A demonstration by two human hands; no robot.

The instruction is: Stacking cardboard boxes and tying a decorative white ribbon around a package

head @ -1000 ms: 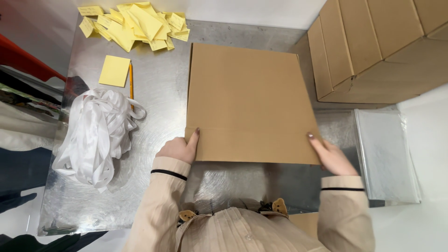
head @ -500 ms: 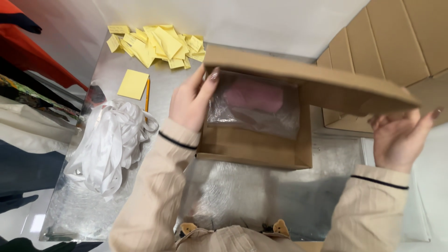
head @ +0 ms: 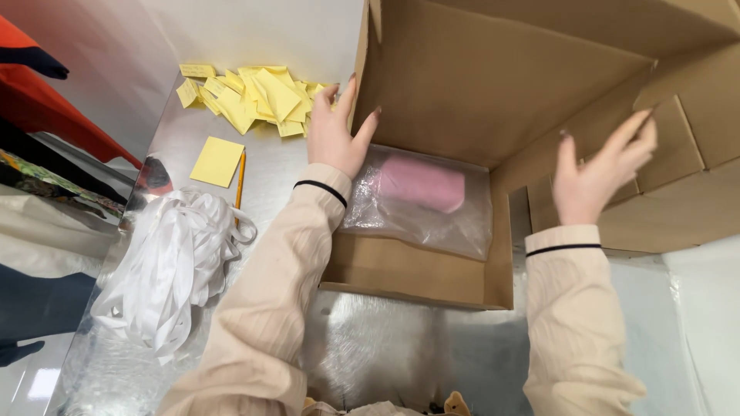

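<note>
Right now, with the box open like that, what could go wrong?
The raised lid is propped only by open hands: the left hand touches the box's left edge and the right hand is spread beside the lid, gripping nothing, so it might drop shut on fingers. The pink item in clear wrap lies loose in the cardboard box and could slide out if the box tips. A sleeve might sweep the pencil or yellow notes off the table.

- Cardboard box (head: 432, 277): matt brown corrugated board, smooth faces.
- Plastic bag (head: 420, 204) inside it: clear, glossy, crinkled film over a soft pink item.
- Worktop (head: 385, 354): brushed metal, dull sheen.
- Sticky notes (head: 254, 96): matt yellow paper.
- Ribbon bundle (head: 166, 273): white, smooth woven cloth.
</note>
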